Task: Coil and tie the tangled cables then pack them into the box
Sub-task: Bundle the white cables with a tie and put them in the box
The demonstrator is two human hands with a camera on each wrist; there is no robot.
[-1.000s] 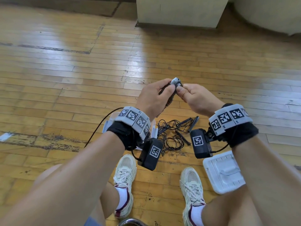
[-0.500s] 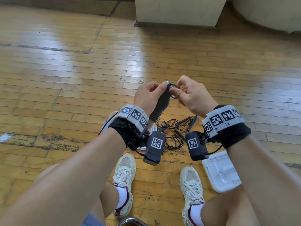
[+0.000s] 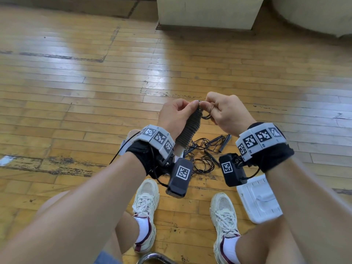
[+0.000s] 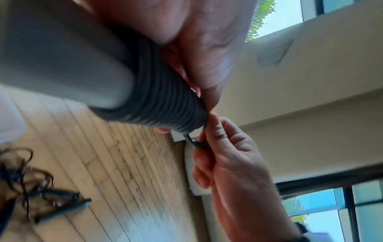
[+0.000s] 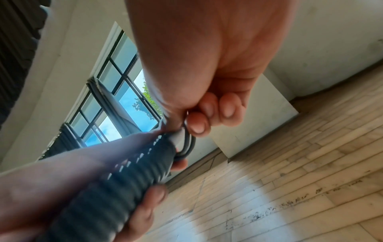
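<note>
The left hand point(image 3: 174, 116) closes its grip around the tightly wound cable point(image 3: 189, 128). At its 3 o'clock, the right hand point(image 3: 225, 113) pinches the cable's loose end loop point(image 4: 196, 142). No writing is readable.

No legible text or labels.

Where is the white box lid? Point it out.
In the head view, the white box lid lies on the wooden floor at lower right, beside the right shoe.
</note>
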